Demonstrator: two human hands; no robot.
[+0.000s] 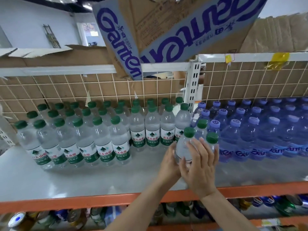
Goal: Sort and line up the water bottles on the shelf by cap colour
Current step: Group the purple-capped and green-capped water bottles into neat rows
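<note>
Green-capped clear bottles (103, 139) stand in rows on the left half of the grey shelf (83, 179). Purple-capped blue bottles (250, 135) fill the right half. Both hands are on one green-capped bottle (185, 144) standing near the boundary of the two groups. My left hand (169, 161) wraps its left side. My right hand (199, 165) covers its front and right side, fingers spread and lightly curved. Two more green-capped bottles, one (211, 139) and another (202, 126), stand just right of it against the purple-capped ones.
A white slotted upright (191, 85) and a wire-grid back panel (100, 87) stand behind the bottles. A folded cardboard box (166, 30) leans over the top rail. An orange beam (83, 204) edges the shelf front; cans lie on the shelf below (166, 212).
</note>
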